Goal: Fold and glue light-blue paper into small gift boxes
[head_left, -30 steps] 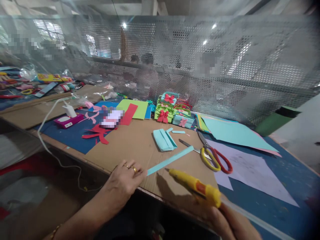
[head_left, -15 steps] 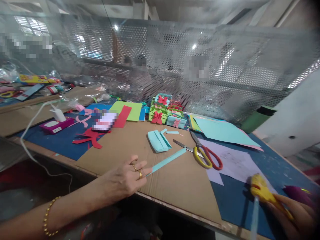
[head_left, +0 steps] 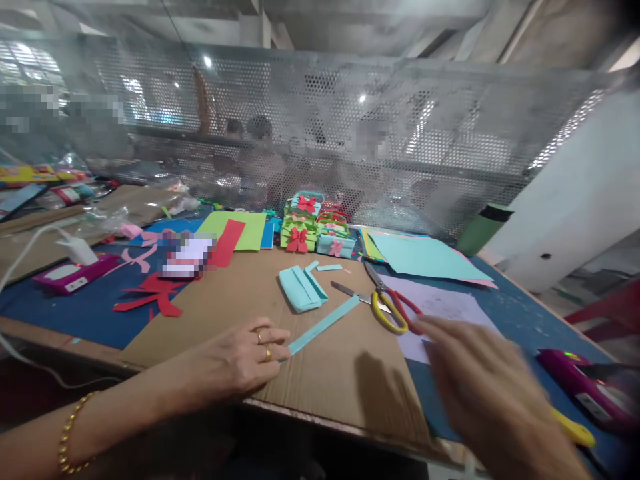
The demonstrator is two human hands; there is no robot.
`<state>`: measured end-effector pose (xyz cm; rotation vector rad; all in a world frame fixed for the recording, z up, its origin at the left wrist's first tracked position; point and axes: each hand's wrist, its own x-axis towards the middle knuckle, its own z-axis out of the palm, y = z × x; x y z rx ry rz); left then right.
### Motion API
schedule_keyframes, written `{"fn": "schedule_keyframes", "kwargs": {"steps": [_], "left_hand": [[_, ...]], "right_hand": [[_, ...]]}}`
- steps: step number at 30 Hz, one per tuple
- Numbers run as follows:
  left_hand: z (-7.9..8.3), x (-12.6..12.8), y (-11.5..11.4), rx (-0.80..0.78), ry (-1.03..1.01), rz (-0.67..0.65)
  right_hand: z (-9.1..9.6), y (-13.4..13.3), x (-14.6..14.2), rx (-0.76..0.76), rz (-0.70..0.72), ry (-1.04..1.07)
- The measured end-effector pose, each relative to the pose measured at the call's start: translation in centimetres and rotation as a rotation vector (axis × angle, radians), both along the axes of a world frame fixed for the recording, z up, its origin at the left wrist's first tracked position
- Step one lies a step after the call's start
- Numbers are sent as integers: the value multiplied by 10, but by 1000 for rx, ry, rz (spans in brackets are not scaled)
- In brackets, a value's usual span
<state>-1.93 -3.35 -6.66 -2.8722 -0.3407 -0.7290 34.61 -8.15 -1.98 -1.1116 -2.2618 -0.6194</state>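
My left hand rests at the cardboard's near edge, its fingers closed on the near end of a light-blue paper strip. That strip slants away to the right. My right hand, blurred by motion, is over the table's right side with fingers stretched out and nothing seen in them. Behind its wrist shows the yellow handle of a glue gun; the rest is hidden. Beyond the strip lies a folded light-blue paper bag. Yellow-handled scissors and red-handled scissors lie overlapping near the right fingertips.
Small finished paper bags with bows stand at the back, before a perforated metal screen. Coloured sheets and a green bottle are back right. Purple power strips sit at both sides. A phone lies left.
My right hand has let go of the glue gun and moved left and up, toward the scissors. My left hand keeps the strip's end. The view has turned slightly right.
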Motion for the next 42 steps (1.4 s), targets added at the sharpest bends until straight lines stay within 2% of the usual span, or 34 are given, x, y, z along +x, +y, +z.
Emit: {"fn": "schedule_keyframes", "kwargs": {"steps": [3,5,8,12,15,18,24,26,29,33,37,42], "left_hand": [[-3,0,1,35,-26,-5],[-5,0,2,53,-18,3],[-7,-2,3,43,-5,6],[-2,-5,3,-15,-20,-21],[5,-4,2,-117,-20,-35],[7,2,0,-179,2,13],[-10,18,2,-42,26,183],[-13,21,1,-36,45,233],[-11,22,-1,-37,78,246],[-4,23,-4,0,98,258],[-2,23,-4,19,103,259],[-2,21,-3,4,135,262]], "right_hand": [[5,15,-75,-127,259,-174],[-2,26,-103,-194,271,-241],[-14,32,-118,-331,191,-316],[-22,29,-118,-404,93,-348],[-24,28,-117,-409,110,-350],[-26,28,-116,-400,116,-345],[-24,30,-118,-345,106,-371],[-23,32,-117,-374,116,-376],[-20,36,-109,-464,141,-285],[-14,42,-97,-398,143,-163],[-13,44,-95,-385,145,-196],[-25,43,-96,-340,116,-289]]}}
